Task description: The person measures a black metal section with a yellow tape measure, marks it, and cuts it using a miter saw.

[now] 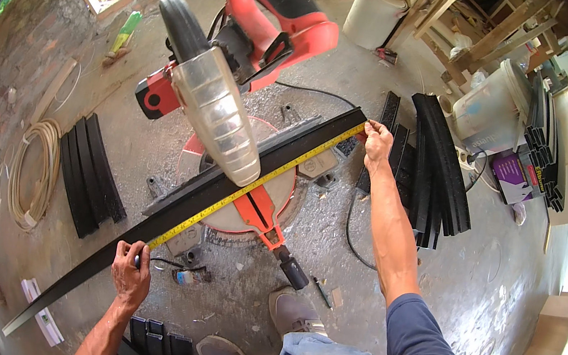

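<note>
A long black profile bar (92, 261) lies slantwise across the miter saw (235, 203), its near-left end reaching far past the saw base. Along its near edge a yellow tape measure blade (277, 171) is stretched straight between my hands. My right hand (378, 146) pinches the tape at the bar's right end. At the tape's other end my left hand (131, 276) is closed, fingers curled against the bar's edge. A small dark thing shows between its fingers, too hidden to name. The saw head with its clear blade guard (217, 113) is raised above the bar.
Black profile pieces lie in a right stack (438, 166), a left stack (89, 176) and by my shoes (159, 345). A coiled hose (36, 172) lies at left. Black cable (351, 241) runs along the floor. Buckets (494, 105) and timber (499, 44) stand at back right.
</note>
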The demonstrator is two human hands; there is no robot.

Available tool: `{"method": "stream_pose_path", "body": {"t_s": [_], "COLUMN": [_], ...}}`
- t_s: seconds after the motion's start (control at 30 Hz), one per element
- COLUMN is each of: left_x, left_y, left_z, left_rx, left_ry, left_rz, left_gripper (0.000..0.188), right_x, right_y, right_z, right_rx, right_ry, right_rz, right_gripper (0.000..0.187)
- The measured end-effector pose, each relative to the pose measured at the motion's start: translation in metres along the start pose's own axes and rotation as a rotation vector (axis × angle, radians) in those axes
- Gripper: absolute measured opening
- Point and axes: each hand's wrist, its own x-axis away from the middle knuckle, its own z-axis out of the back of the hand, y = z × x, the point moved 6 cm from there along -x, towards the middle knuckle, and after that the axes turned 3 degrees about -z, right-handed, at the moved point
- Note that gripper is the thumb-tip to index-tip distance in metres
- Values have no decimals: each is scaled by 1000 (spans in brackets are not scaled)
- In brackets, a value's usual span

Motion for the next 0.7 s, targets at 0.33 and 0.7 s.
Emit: {"method": "stream_pose_path", "body": {"t_s": [0.33,0.7], "left_x": [1,-4], "left_y": [-3,-2], "left_z": [-3,-7], "left_rx": [-44,-41], "left_ry": [1,-6], "left_rz": [2,61], "left_gripper": [13,13], "right_x": [-5,115], "right_y": [6,-74], "right_z": [4,-7], "right_rx": [-21,252], "right_ry": [-62,44], "right_rz": [-16,396], "right_gripper": [22,17]}}
